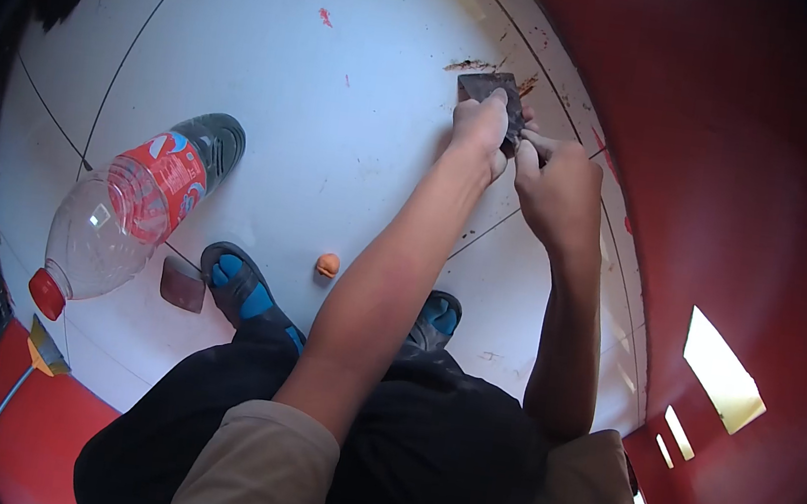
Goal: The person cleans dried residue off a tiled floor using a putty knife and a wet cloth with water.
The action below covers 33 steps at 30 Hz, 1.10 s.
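Up at the top right of the floor, my left hand is closed on a dark flat plate, with the thumb lying across its upper face. The plate looks thin and square-cornered, worn or dirty; its exact kind does not show. My right hand is closed too, its thumb and fingers pinched at the plate's right lower edge beside the left hand. Whether those fingertips hold anything besides the plate is hidden. Brown smears mark the white tiles just beyond the plate.
A clear plastic bottle with a red cap lies at left, beside a dark slipper. Near my feet are a brownish flat piece and a small orange lump. A red surface rises along the right.
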{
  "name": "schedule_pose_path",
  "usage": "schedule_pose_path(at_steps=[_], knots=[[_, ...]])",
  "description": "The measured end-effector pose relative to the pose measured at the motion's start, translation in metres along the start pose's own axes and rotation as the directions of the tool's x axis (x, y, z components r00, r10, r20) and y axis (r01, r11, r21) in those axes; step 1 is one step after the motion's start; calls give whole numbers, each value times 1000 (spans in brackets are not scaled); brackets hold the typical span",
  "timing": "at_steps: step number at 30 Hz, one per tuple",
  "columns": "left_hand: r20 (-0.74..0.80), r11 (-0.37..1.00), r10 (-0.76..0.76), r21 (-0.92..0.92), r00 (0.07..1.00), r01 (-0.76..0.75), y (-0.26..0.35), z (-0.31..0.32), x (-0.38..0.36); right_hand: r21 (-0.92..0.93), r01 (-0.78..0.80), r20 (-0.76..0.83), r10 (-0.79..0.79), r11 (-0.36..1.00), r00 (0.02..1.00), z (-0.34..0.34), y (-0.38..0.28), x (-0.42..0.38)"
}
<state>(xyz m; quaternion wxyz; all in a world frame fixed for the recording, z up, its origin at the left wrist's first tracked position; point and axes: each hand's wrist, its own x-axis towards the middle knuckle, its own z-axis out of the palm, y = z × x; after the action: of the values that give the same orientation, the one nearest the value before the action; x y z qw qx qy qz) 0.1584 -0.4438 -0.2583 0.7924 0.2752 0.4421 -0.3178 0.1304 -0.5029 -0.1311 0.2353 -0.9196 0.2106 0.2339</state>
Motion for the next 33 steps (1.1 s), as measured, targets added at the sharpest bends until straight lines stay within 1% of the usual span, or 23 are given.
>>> schedule_pose_path(at_steps=[3, 4, 7, 8, 9, 11, 13, 14, 17, 18, 21, 22, 25, 26, 27, 29, 30, 31, 33], knots=[[10, 1000, -15, 21, 1000, 15, 1, -1, -7, -21, 46, -15, -47, 999, 999, -2, -3, -9], [1, 998, -15, 63, 1000, 15, -3, -4, -20, -48, 14, 16, -13, 999, 1000, -2, -1, -14], [-16, 999, 37, 0, 999, -37, -1, 6, -1, 5, 19, 5, -19, 1000, 1000, -8, -3, 0], [-6, 998, 30, -64, 1000, -30, 6, 14, 12, 47, 30, -6, -30, 998, 1000, -11, -7, 12], [-27, 999, 35, 11, 999, -35, 22, 24, 5, -6, 53, 2, -53, 999, 999, -10, -7, 21], [55, 1000, 15, 11, 998, -16, 11, 10, 9, -51, 136, -92, -140, 989, 986, 0, 4, 9], [-13, 995, -4, 101, 1000, 5, 1, -2, -21, -62, 172, -124, -179, 983, 976, 12, 14, -8], [-40, 998, -15, 58, 999, 17, 0, -3, -20, -66, 188, -137, -195, 980, 971, 16, 17, -12], [-13, 999, 50, 1, 999, -50, 13, 11, 10, -35, 39, 0, -39, 999, 999, -5, -8, 14], [-20, 1000, 13, -7, 1000, -13, 21, 15, 15, 31, 38, 38, -39, 999, 999, -13, -19, 18], [19, 999, -6, -46, 1000, 7, 3, -4, 3, -41, 6, 54, -4, 999, 999, -7, -9, 0], [6, 1000, -18, 12, 1000, 18, 0, -8, -8, -63, 107, 1, -107, 992, 994, 0, -3, -6], [-50, 998, 47, -36, 998, -49, 11, 9, -2, -68, 88, 5, -87, 994, 996, -3, -2, 12], [-51, 995, 39, -92, 998, -43, 20, 21, 3, -23, 142, -34, -142, 990, 989, -9, -6, 22], [-83, 991, -13, -131, 996, 2, 24, 26, 11, -41, 140, -27, -141, 989, 990, -10, -3, 21], [-51, 995, -12, -95, 999, 7, 12, 19, 4, -77, 152, -12, -154, 985, 988, -9, 2, 18], [-44, 997, -4, -76, 999, 0, 4, 14, -6, -102, 183, -54, -189, 978, 981, -3, 10, 8], [-34, 998, -19, -62, 999, 17, 1, 9, -8, -88, 144, -27, -146, 986, 989, -4, 4, 11], [-10, 997, 15, -75, 1000, -16, 1, 11, 2, -66, 32, 25, -30, 997, 999, -11, -6, 9]])
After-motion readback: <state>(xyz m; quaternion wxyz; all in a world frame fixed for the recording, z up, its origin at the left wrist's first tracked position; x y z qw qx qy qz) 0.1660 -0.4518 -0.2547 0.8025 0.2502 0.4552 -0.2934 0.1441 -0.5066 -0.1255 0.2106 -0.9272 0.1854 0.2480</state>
